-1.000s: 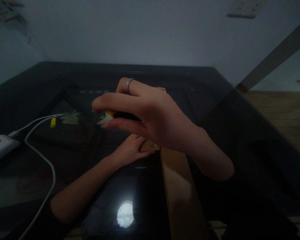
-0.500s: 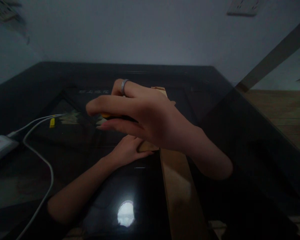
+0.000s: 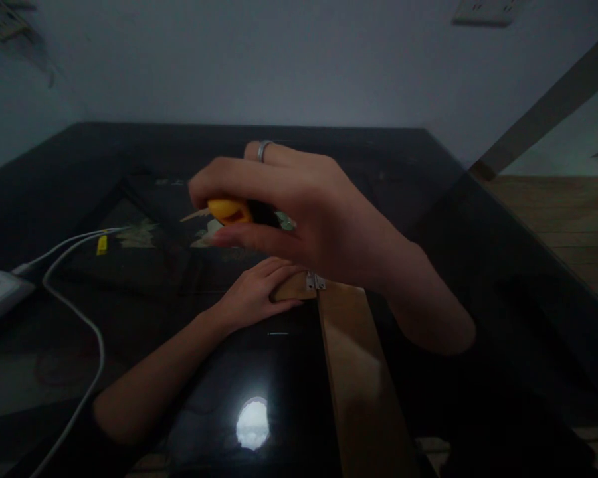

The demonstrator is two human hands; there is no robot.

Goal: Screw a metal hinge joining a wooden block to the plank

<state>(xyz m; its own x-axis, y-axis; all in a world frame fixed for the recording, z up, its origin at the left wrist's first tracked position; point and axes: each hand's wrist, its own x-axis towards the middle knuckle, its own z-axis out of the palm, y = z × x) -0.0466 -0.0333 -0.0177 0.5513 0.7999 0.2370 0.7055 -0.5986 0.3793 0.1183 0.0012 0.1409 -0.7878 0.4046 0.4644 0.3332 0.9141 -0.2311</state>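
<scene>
Above the wooden plank, the right hand grips a yellow-and-black tool; the left hand clasps a wooden piece.

White device, pale cable on black tabletop; socket on wall.

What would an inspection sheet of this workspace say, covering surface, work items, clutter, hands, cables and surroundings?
Surface: dark, glossy tabletop, with a bright reflection near the front.
Work items: long wooden board; smaller wooden piece beside it; small metal fitting, hinge-like, where they meet.
Clutter: small yellow item and thin pale strip, neither identifiable.
Left hand: holds the smaller wooden piece between thumb and fingers.
Right hand: grips a yellow-and-black object; its far end is hidden.
Cables: white cable curving along the left; white device with its own lead.
Surroundings: pale wall, wall socket, wooden floor at right.
</scene>
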